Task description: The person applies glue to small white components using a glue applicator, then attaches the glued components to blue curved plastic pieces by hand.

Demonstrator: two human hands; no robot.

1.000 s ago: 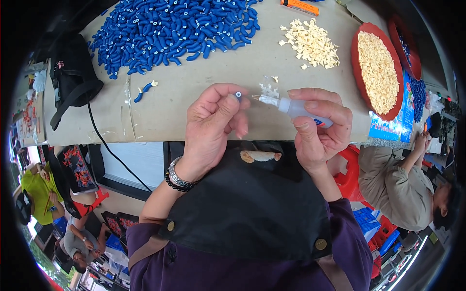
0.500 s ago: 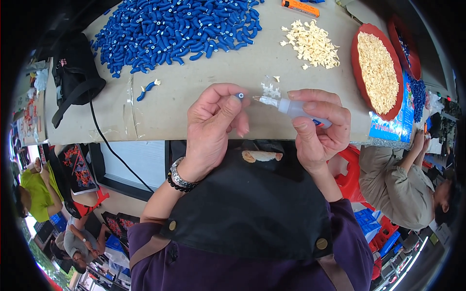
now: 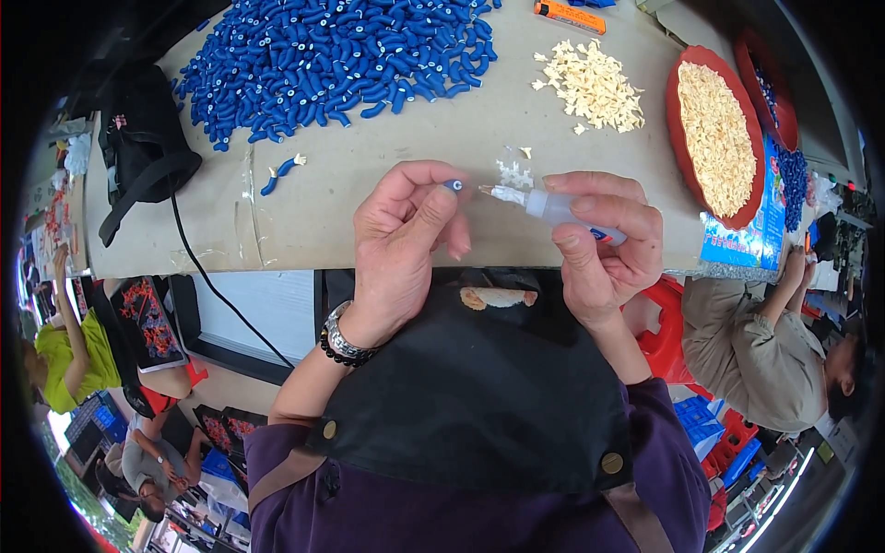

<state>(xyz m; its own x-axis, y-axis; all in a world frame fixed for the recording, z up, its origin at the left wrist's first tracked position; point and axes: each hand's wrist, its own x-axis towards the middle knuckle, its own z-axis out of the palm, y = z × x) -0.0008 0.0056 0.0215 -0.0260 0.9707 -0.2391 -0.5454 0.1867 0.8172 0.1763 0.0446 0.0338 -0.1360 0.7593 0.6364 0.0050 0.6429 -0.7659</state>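
Note:
Pinched between the thumb and forefinger of my left hand (image 3: 395, 235) is a small blue curved piece (image 3: 453, 185), its pale round end turned to the right. My right hand (image 3: 616, 253) is wrapped round a translucent squeeze glue bottle (image 3: 558, 208), held almost level. The bottle's thin nozzle (image 3: 498, 193) points left at the blue piece, a small gap apart from it. Beyond the nozzle, whitish dried marks and one cream-coloured bit (image 3: 525, 152) lie on the table. To the left lies a blue piece with cream bits at its ends (image 3: 283, 173).
A big heap of blue curved pieces (image 3: 323, 69) covers the far left of the table (image 3: 406, 134). Far right are a pile of cream bits (image 3: 595, 88) and a red dish (image 3: 676, 129) full of more. A black bag (image 3: 143, 138) with a cable stands left. Other people sit at both sides.
Both hands have shifted very slightly left, with their holds unchanged. At the far left, a person in yellow-green has raised an arm.

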